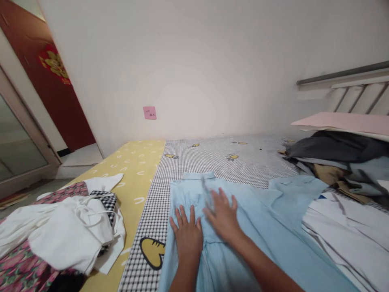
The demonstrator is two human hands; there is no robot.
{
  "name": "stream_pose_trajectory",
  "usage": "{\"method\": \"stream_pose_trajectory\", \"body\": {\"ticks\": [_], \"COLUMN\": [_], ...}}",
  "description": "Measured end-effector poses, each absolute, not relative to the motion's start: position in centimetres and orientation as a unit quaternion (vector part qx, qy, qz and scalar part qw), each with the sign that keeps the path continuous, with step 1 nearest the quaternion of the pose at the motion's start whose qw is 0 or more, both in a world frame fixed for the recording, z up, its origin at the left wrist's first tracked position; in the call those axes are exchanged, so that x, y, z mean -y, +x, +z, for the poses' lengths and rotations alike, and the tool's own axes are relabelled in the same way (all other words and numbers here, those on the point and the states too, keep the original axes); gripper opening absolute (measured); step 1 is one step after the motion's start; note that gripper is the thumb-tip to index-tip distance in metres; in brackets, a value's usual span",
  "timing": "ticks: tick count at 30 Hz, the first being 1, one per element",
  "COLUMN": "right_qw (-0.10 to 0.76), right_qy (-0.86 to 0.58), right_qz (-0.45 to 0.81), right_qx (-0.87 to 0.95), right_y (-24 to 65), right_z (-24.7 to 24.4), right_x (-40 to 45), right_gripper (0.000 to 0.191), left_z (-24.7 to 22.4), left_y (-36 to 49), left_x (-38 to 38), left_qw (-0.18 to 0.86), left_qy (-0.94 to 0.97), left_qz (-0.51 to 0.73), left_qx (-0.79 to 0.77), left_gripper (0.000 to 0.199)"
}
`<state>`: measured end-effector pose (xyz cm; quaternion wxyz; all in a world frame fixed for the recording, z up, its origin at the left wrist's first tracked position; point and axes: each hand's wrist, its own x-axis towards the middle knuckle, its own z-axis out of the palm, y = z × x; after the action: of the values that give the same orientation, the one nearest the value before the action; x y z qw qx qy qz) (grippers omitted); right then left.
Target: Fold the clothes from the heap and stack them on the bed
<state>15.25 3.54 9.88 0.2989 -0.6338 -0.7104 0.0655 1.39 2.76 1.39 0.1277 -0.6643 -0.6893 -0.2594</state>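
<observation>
A light blue collared garment lies spread on the bed, its collar toward the wall and its left side folded in. My left hand rests flat on its left part, fingers apart, holding nothing. Over the middle of the garment is my right hand, fingers spread and slightly smeared by motion. Whether its fingertips touch the cloth I cannot tell. A sleeve stretches out to the right. The lower part of the garment is partly hidden by my forearms.
Checked and yellow bedding covers the bed. A heap of white and floral clothes lies at left. On the right are folded white clothes and a dark pile beneath a pink sheet. A pink note is on the wall.
</observation>
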Motion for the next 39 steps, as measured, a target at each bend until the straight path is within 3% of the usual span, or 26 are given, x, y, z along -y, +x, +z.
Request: {"method": "stream_pose_trajectory", "body": {"ticks": [2,4,6,9,12,15,18,24,32,39], "right_qw": [0.195,0.143,0.145,0.224,0.294,0.253,0.169,0.157,0.135,0.134], "right_qy": [-0.581,-0.553,-0.565,-0.605,-0.636,-0.655,-0.644,-0.627,-0.632,-0.628], "right_qz": [0.139,0.202,0.232,0.241,0.177,0.105,0.112,0.096,0.074,0.076], "right_qx": [0.778,0.796,0.779,0.725,0.691,0.704,0.738,0.757,0.76,0.763], "right_y": [12.8,11.9,12.2,13.6,14.4,14.0,13.0,12.5,12.5,12.2], "right_z": [9.0,8.6,8.7,9.8,10.4,9.3,6.7,3.8,3.8,3.7], "right_x": [-2.2,-1.0,-0.3,-0.6,-2.0,-3.3,-4.0,-4.4,-4.3,-4.3], "right_gripper": [0.074,0.086,0.077,0.049,0.05,0.05,0.048,0.047,0.048,0.048], "left_z": [0.5,-0.5,-1.2,-1.6,-1.7,-2.2,-2.7,-0.4,1.9,3.8], "left_y": [1.2,1.1,1.1,1.3,1.0,0.6,0.6,0.5,-0.4,-0.4], "left_x": [-2.8,-2.9,-2.9,-3.0,-3.3,-3.6,-3.8,-2.9,-3.4,-2.0], "left_qw": [0.131,0.146,0.172,0.21,0.243,0.263,0.251,0.099,-0.013,0.033], "left_qy": [-0.695,-0.717,-0.715,-0.699,-0.702,-0.705,-0.696,-0.717,-0.524,-0.457], "left_qz": [-0.258,-0.267,-0.292,-0.331,-0.346,-0.35,-0.342,-0.262,-0.516,-0.61], "left_qx": [0.659,0.627,0.611,0.598,0.573,0.558,0.579,0.638,0.677,0.646], "left_gripper": [0.054,0.059,0.059,0.054,0.053,0.052,0.049,0.052,0.056,0.054]}}
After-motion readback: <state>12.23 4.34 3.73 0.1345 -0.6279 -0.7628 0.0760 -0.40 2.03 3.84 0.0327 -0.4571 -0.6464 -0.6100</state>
